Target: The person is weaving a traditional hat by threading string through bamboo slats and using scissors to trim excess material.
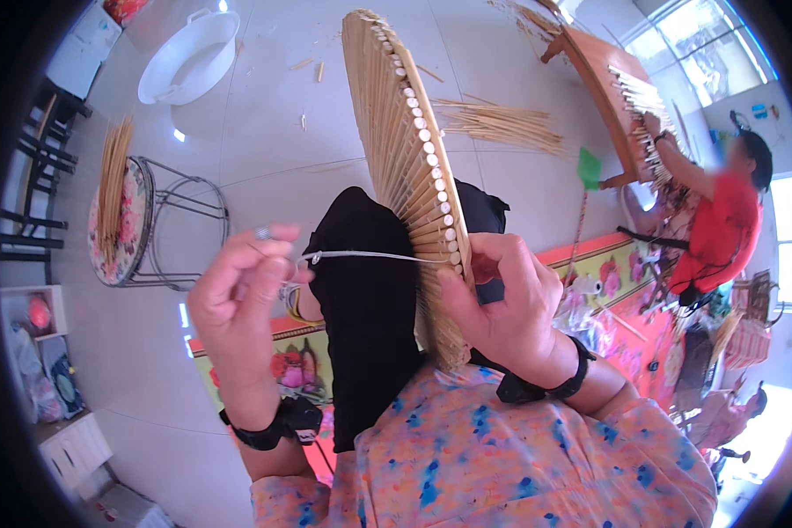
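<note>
A person, seen from above, sits with a round panel of pale reeds [396, 158] standing on edge in the lap, tilted a little so that its top leans to the left. The reeds lie close together in a fan pattern, and their white cut ends line the rim facing the person's right. The left hand [246, 286] is raised to the left of the panel and well apart from it, its forearm rising from the lower edge, palm turned inward and fingers bent. Its thumb and fingertips are drawn together in a pinch on the end of a thin pale cord [374, 254], which runs nearly level and straight across to the panel's rim. A small loop shows in the cord just beside these fingertips. The right hand [515, 308] grips the rim at the cord's far end: the thumb lies against the near side, pointing up and left, while the bent fingers reach around the other side, their tips partly hidden. The right forearm slants in from the lower right. Both wrists wear dark bands, the left one [273, 424] and the right one [568, 374]. Black trousers [361, 308] show beneath the panel.
</note>
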A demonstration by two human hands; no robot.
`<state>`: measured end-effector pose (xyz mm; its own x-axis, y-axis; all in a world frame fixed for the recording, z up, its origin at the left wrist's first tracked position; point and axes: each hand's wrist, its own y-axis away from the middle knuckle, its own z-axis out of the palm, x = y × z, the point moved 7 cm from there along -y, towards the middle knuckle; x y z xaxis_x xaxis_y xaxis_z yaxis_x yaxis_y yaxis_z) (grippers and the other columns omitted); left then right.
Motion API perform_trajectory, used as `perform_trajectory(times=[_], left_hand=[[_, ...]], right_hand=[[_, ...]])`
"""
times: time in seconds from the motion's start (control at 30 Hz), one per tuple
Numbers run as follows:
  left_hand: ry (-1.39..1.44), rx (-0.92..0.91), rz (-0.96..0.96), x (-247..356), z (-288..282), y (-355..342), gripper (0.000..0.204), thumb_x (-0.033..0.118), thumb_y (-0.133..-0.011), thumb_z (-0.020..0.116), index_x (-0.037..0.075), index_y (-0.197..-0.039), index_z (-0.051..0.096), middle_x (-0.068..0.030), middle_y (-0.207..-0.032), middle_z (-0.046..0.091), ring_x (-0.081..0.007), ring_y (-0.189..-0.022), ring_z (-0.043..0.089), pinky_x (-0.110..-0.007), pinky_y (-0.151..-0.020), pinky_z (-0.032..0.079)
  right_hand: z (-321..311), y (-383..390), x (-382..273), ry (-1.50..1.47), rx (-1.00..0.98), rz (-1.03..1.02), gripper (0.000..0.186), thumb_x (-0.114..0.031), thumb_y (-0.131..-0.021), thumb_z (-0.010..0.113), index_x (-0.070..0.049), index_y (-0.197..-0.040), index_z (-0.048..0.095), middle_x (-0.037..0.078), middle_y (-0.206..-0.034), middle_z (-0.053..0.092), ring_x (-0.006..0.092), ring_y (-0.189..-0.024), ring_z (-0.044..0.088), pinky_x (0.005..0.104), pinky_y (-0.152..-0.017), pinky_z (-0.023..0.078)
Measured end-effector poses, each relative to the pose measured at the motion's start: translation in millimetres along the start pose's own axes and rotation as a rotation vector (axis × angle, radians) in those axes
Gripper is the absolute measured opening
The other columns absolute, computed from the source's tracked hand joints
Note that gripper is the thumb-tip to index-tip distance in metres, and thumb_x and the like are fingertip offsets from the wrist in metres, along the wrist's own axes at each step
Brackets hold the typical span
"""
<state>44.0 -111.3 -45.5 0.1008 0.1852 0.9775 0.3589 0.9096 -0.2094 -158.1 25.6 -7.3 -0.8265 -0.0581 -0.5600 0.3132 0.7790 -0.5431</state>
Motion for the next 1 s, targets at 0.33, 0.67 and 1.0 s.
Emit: perform_trajectory(times=[0.33, 0.67, 1.0], left_hand=[[-0.436, -0.289, 0.360, 35.5, 51.1, 31.0, 0.016, 0.000, -0.083, 0.072, 0.005, -0.099, 0.070, -0.0062, -0.064, 0.058, -0.0160, -0.050, 0.053, -0.027, -0.047, 0.040], [-0.565, -0.346, 0.426, 24.5, 74.5, 29.9, 0.023, 0.009, -0.075, 0.080, 0.008, -0.096, 0.072, -0.0037, -0.058, 0.050, -0.0198, -0.047, 0.051, -0.033, -0.042, 0.036], [-0.621, -0.325, 0.451, 29.2, 71.1, 27.4, 0.021, 0.005, -0.077, 0.076, 0.009, -0.098, 0.074, -0.0024, -0.060, 0.048, -0.0204, -0.048, 0.047, -0.033, -0.045, 0.035]], right_hand=[[-5.3, 24.9, -1.6, 0.115, -0.021, 0.030, 0.045, -0.009, -0.069, 0.082, -0.002, -0.109, 0.064, 0.005, -0.077, 0.065, 0.0149, -0.061, 0.065, 0.0260, -0.056, 0.052], [-2.5, 34.9, 9.0, 0.082, 0.043, 0.077, 0.043, -0.007, -0.070, 0.080, -0.001, -0.110, 0.066, 0.006, -0.076, 0.064, 0.0157, -0.062, 0.065, 0.0264, -0.057, 0.052], [-3.1, 40.4, 16.2, -0.042, 0.071, 0.075, 0.046, -0.003, -0.068, 0.081, 0.003, -0.112, 0.068, 0.010, -0.083, 0.067, 0.0127, -0.064, 0.063, 0.0246, -0.058, 0.050]])
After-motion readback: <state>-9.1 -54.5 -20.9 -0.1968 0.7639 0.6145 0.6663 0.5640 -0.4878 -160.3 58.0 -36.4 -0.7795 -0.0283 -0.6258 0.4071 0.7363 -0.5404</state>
